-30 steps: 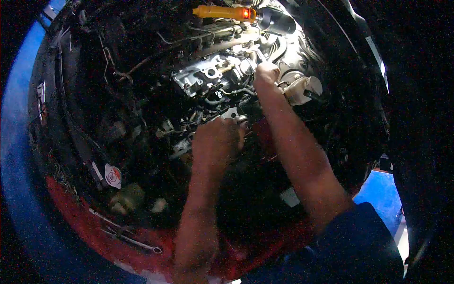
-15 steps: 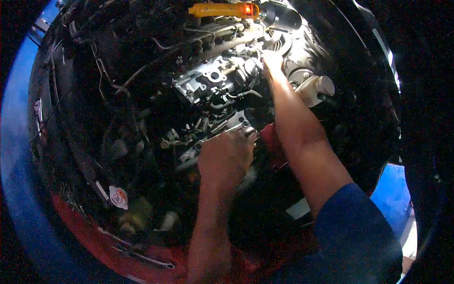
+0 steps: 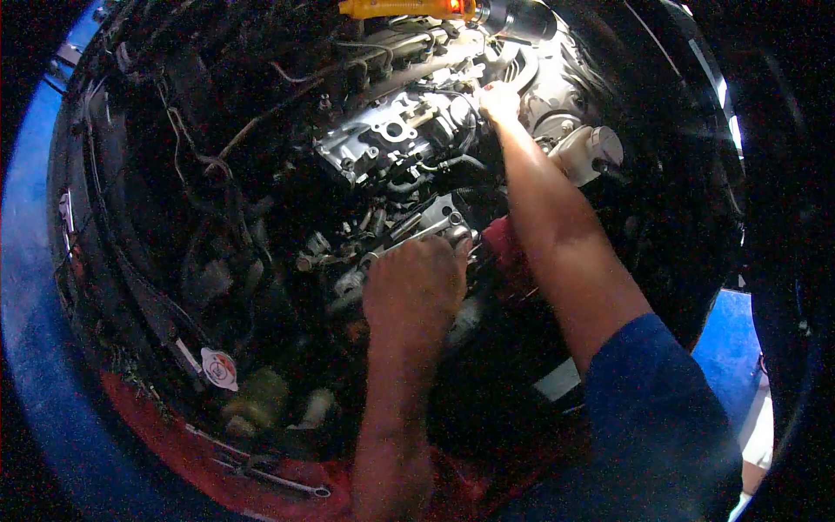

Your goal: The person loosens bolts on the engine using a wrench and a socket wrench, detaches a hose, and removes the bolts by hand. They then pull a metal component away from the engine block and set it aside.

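Note:
My left hand (image 3: 413, 283) is closed in a fist low over the front of the engine, knuckles up. Right above its knuckles runs a bright metal bar with a ring end (image 3: 455, 219), like a wrench. Whether the fist grips this bar or something beneath it is hidden. My right arm stretches forward, and my right hand (image 3: 500, 103) is at the far right of the lit engine block (image 3: 396, 130). Glare washes out its fingers, and what they touch there cannot be made out.
A yellow work light (image 3: 404, 9) hangs across the top. Beside my right forearm is a whitish reservoir (image 3: 583, 152), with a red cloth-like thing (image 3: 509, 248) below. A radiator cap (image 3: 219, 369) sits lower left. Wrenches (image 3: 278, 478) lie on the red front edge.
The view has shifted slightly, and the work light sits a little higher in it. Both hands stay at about the same spots on the engine.

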Demonstrator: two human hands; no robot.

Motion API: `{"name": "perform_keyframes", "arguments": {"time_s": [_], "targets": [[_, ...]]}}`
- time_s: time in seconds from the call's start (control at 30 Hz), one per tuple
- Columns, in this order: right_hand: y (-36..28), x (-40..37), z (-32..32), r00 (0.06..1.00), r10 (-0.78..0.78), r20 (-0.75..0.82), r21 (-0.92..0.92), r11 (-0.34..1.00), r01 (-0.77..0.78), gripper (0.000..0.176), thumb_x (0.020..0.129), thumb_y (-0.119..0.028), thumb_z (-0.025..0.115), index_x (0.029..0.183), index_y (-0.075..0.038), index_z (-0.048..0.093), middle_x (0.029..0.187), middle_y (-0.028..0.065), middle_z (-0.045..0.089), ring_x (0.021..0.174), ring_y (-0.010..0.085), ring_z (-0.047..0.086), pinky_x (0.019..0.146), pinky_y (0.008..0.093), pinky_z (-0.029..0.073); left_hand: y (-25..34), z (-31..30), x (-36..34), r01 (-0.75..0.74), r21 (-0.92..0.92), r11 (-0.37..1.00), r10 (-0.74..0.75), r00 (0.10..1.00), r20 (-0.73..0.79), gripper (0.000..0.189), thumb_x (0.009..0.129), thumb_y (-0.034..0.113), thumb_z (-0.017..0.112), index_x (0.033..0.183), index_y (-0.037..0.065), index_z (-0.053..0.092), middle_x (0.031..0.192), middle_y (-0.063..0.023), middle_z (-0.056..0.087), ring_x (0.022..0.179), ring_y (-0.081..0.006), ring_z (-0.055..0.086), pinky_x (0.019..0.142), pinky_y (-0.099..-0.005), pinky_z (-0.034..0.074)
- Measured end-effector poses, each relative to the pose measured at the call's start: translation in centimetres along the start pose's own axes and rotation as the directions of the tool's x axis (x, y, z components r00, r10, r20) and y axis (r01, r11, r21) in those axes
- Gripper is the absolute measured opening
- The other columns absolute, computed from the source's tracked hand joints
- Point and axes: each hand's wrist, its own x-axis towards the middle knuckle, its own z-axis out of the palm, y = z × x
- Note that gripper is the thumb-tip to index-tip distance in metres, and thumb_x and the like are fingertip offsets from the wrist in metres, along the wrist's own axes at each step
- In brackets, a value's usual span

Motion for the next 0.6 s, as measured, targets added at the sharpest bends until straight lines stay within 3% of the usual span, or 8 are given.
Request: {"name": "perform_keyframes", "arguments": {"time_s": [0.13,0.23,0.33,0.43,0.47,0.57,0.6], "targets": [[0.6,0.8,1.2,0.999,-0.022,-0.043,0.008,1.000,0.022,0.041,0.076,-0.049,0.065,0.094,-0.012,0.072,0.095,0.0121,0.069,0.091,0.0297,0.066,0.084,0.0385,0.050,0.5,-0.2,-0.1,0.039,-0.024,0.999,-0.038,0.999,0.023,0.054,0.095,0.045,0.041,0.087,-0.002,0.067,0.081,-0.0257,0.065,0.079,-0.0396,0.066,0.072,-0.0491,0.052],[0.6,1.6,1.5,0.999,0.037,0.033,-0.036,0.999,-0.035,0.047,0.078,-0.054,0.062,0.093,-0.011,0.071,0.097,0.0130,0.069,0.092,0.0309,0.065,0.084,0.0393,0.050,0.3,-0.6,0.0,0.021,-0.015,1.000,-0.020,0.999,0.047,0.055,0.095,0.045,0.041,0.088,-0.002,0.067,0.082,-0.0263,0.065,0.080,-0.0397,0.066,0.074,-0.0493,0.052],[1.1,1.8,1.9,1.000,0.007,0.005,0.020,1.000,-0.007,0.055,0.080,-0.059,0.058,0.091,-0.007,0.071,0.099,0.0167,0.067,0.092,0.0338,0.065,0.083,0.0404,0.050,-0.1,-0.5,0.1,0.002,-0.019,1.000,-0.001,1.000,0.019,0.054,0.095,0.046,0.042,0.086,-0.002,0.066,0.080,-0.0258,0.065,0.078,-0.0397,0.066,0.072,-0.0501,0.053],[0.4,0.1,0.9,0.992,0.099,-0.080,0.074,0.993,-0.093,0.058,0.080,-0.059,0.058,0.090,-0.003,0.069,0.095,0.0194,0.066,0.091,0.0349,0.065,0.081,0.0393,0.050,-0.3,-0.6,0.1,0.012,-0.030,0.999,-0.013,1.000,-0.010,0.051,0.094,0.045,0.044,0.088,-0.002,0.064,0.078,-0.0257,0.065,0.076,-0.0395,0.066,0.070,-0.0507,0.053],[1.1,0.3,1.8,0.989,0.003,-0.149,0.005,1.000,-0.003,0.050,0.084,-0.050,0.056,0.091,-0.002,0.067,0.092,0.0200,0.066,0.088,0.0335,0.065,0.076,0.0391,0.052,-0.3,-0.6,0.2,0.001,-0.027,1.000,-0.003,0.999,-0.054,0.047,0.094,0.043,0.046,0.089,0.000,0.064,0.076,-0.0238,0.065,0.073,-0.0378,0.066,0.068,-0.0487,0.053],[1.4,0.7,0.8,0.978,-0.202,0.042,-0.264,0.942,0.206,0.038,0.081,-0.035,0.057,0.100,-0.003,0.066,0.093,0.0181,0.065,0.092,0.0339,0.064,0.078,0.0395,0.053,-0.4,-0.3,0.2,-0.034,0.004,0.999,0.034,0.984,-0.174,0.041,0.092,0.041,0.050,0.094,0.002,0.063,0.071,-0.0194,0.065,0.067,-0.0341,0.067,0.062,-0.0445,0.054],[0.3,-1.3,-0.9,0.985,-0.167,-0.047,-0.232,0.961,0.152,0.034,0.079,-0.025,0.055,0.104,-0.005,0.067,0.089,0.0151,0.065,0.088,0.0326,0.064,0.076,0.0391,0.053,-0.2,-0.2,0.4,-0.050,0.028,0.998,0.055,0.976,-0.209,0.041,0.092,0.041,0.051,0.095,0.002,0.062,0.070,-0.0188,0.065,0.066,-0.0340,0.067,0.062,-0.0443,0.054]]}}
